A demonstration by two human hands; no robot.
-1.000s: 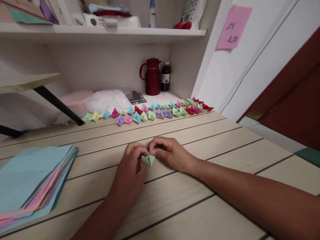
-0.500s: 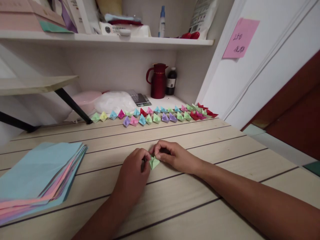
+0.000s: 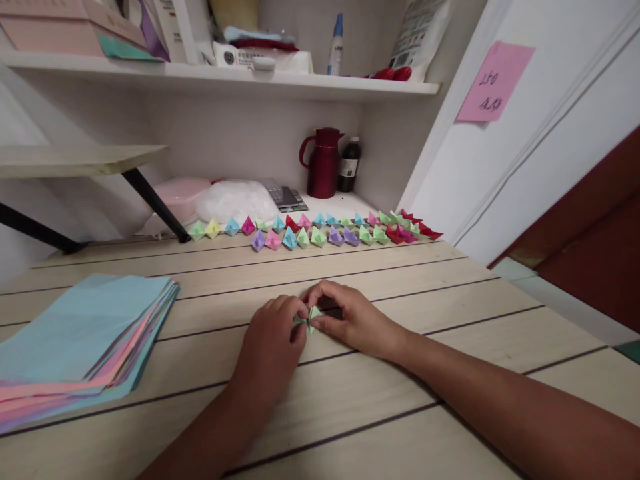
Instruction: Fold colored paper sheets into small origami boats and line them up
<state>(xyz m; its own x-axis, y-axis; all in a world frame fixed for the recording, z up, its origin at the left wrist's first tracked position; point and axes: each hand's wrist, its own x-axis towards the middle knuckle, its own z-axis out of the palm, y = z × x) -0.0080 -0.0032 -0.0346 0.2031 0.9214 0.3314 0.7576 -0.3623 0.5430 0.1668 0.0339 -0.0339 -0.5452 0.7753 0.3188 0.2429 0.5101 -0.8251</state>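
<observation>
A small piece of folded light green paper [image 3: 314, 319] is held between my hands, just above or on the wooden tabletop [image 3: 400, 413]. My left hand [image 3: 274, 337] pinches its left side, thumb and fingers bent around it. From the right, my right hand [image 3: 353, 319] grips the other side between thumb and forefinger. The fingertips hide part of the folds. Beyond the hands, at the back of the table, folded paper boats [image 3: 318, 237] in green, blue, pink, purple, red and yellow stand in two rows.
A stack of coloured paper sheets [image 3: 95, 327] lies at the left. Behind the boats are a dark red jug [image 3: 323, 163], a dark bottle [image 3: 349, 165] and a white plastic bag [image 3: 235, 200]. A small raised shelf [image 3: 85, 160] on black legs [image 3: 155, 203] stands at the back left.
The green paper has turned in my fingers: a single point faced me before, now pieces show on both sides of a middle fold. The view has shifted slightly left.
</observation>
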